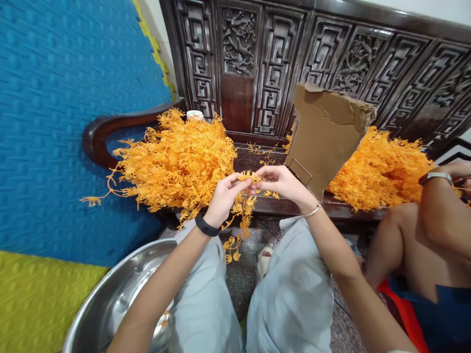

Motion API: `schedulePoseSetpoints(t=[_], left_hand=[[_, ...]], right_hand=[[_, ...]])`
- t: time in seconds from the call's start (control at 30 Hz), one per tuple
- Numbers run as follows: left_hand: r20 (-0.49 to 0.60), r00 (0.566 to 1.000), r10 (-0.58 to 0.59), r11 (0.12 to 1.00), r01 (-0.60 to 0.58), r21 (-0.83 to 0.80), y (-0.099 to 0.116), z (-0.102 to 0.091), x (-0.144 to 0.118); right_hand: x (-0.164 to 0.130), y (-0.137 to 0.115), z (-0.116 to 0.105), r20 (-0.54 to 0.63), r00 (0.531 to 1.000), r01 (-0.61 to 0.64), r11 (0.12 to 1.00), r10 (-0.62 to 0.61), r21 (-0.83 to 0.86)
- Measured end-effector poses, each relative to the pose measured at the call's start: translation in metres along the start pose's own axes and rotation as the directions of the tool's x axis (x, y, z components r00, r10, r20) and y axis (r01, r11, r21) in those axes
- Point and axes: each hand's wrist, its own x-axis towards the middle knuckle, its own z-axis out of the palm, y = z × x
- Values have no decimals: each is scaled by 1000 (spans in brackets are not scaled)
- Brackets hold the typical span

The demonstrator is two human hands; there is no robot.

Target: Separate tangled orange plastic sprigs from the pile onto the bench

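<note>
Both hands meet in front of the bench, pinching one orange plastic flower-like strand (243,215). My left hand (224,196), with a black band at its wrist, closes thumb and fingers on the strand's top piece. From the other side my right hand (281,181) grips the same piece between thumb and fingertips; a silver bangle circles that wrist. The rest of the strand dangles below my left hand, between my knees. A big heap of similar orange strands (180,162) lies on the bench just left of my hands.
A bent cardboard sheet (327,132) stands on the dark wooden bench (253,162), before a second orange heap (386,166). At right sits another person (441,215). A metal basin (121,289) is by my left leg. Blue foam matting (73,98) covers the left side.
</note>
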Motion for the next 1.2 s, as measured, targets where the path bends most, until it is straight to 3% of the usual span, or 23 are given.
schedulePoseSetpoints(t=[0.17, 0.4, 0.8, 1.07, 1.2], left_hand=[[-20, 1000, 12, 999, -11, 30, 3, -1, -1], [21, 1000, -23, 999, 23, 37, 5, -1, -2], [140, 980, -142, 987, 151, -60, 12, -2, 0], [191, 977, -99, 977, 132, -168, 15, -1, 1], [207, 977, -57, 990, 81, -111, 15, -1, 0]], right_hand=[[-1, -1, 4, -17, 1000, -25, 998, 24, -57], [-2, -3, 3, -119, 993, 6, 1000, -2, 28], [-1, -6, 0, -35, 994, -88, 963, 100, 253], [-1, -5, 5, -22, 998, -44, 916, 57, 400], [-3, -7, 4, -61, 998, -4, 942, 26, 337]])
